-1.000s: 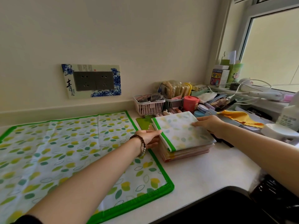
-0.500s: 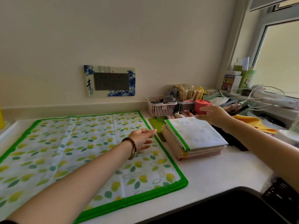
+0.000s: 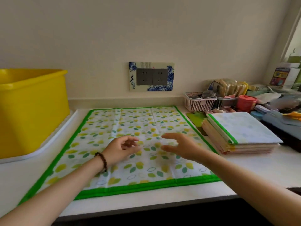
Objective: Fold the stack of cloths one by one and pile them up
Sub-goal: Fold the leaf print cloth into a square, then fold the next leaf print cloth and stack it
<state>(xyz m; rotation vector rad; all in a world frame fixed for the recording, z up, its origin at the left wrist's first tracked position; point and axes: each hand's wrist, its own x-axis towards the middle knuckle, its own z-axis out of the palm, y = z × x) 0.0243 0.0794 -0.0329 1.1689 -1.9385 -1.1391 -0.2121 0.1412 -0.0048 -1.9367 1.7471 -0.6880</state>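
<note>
Both empty grips blur over the cloth (image 3: 130,121): left hand (image 3: 121,150) loosely curled, right hand (image 3: 182,148) spread.

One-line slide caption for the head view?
Left hand and right hand, open, over the flat green-edged leaf-print cloth; folded-cloth pile alongside.

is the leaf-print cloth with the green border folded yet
No, the leaf-print cloth lies spread flat on the white counter beside the folded pile.
</note>
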